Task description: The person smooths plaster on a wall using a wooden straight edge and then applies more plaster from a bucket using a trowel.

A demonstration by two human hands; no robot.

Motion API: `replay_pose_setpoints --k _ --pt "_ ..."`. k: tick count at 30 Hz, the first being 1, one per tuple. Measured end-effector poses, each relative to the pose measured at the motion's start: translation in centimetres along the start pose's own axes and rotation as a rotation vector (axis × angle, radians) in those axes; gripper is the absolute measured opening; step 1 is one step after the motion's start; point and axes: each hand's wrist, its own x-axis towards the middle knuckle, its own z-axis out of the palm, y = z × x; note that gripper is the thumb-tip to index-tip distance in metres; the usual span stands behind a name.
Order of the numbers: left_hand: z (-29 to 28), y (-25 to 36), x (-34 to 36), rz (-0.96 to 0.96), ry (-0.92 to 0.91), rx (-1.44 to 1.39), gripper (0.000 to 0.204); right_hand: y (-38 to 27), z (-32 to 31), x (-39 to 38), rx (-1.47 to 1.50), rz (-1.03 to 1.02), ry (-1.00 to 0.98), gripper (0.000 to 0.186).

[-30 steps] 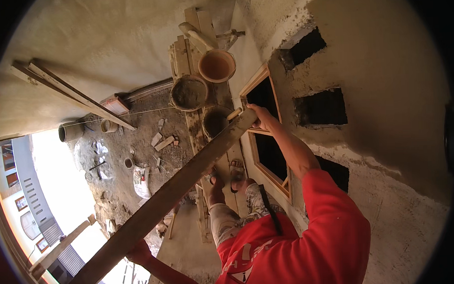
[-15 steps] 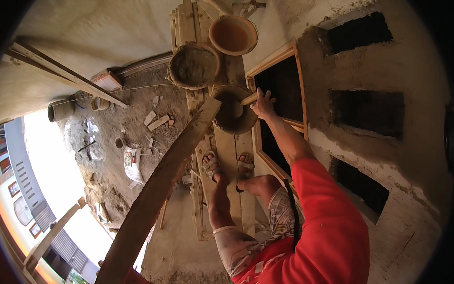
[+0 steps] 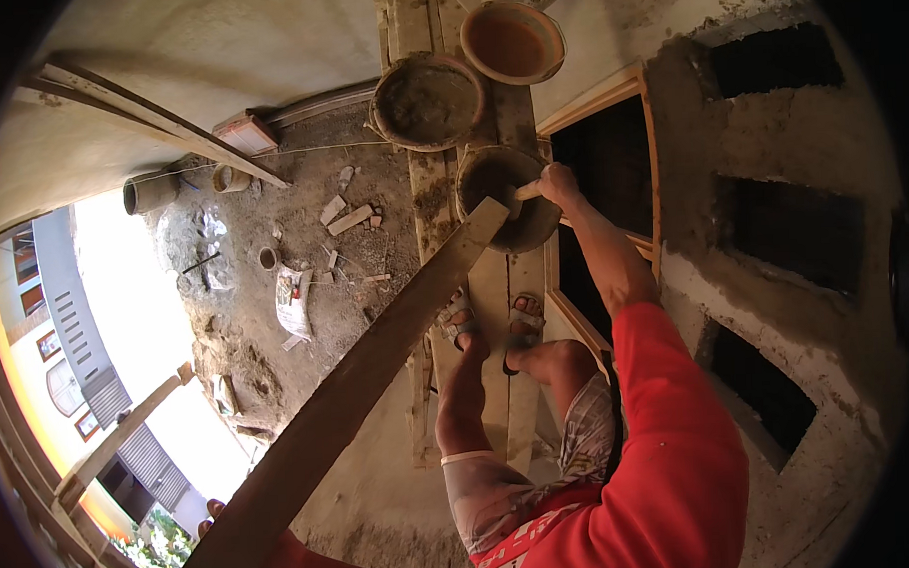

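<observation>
My right hand (image 3: 559, 183) is closed round the pale wooden handle of a trowel (image 3: 525, 191). Its metal neck goes down into a dark round bucket (image 3: 472, 198), and the blade is hidden there. At lower left, my left hand (image 3: 272, 559) grips a long wooden board (image 3: 348, 383), with fingertips showing past its far edge. The board slants up from there, and its end overlaps the bucket's rim. Past this bucket stand a tub of grey mortar (image 3: 428, 103) and a bucket of reddish-brown liquid (image 3: 511, 44).
I stand in sandals on a narrow plank scaffold (image 3: 490, 293). To the right are a wooden window frame (image 3: 593, 97) and a rough wall with dark rectangular openings (image 3: 793, 237). On the ground below lie broken bricks (image 3: 350, 220), a white sack (image 3: 295, 302) and pails (image 3: 151, 193).
The scene has shifted rightward as my view turned. My left hand has come into sight behind the board. My right hand stays on the trowel, its fingers now closed tighter.
</observation>
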Motion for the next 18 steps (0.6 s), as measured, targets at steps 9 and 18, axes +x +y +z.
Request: replay_pose_setpoints --k 9,18 --pt "2.9 0.8 0.0 0.062 0.056 1.215 0.048 -1.2 0.0 -11.7 -0.143 -0.284 -0.001 0.046" --pt "13.6 0.1 2.6 0.097 -0.175 0.805 0.026 2.8 -11.0 -30.4 0.815 0.056 0.015 0.037"
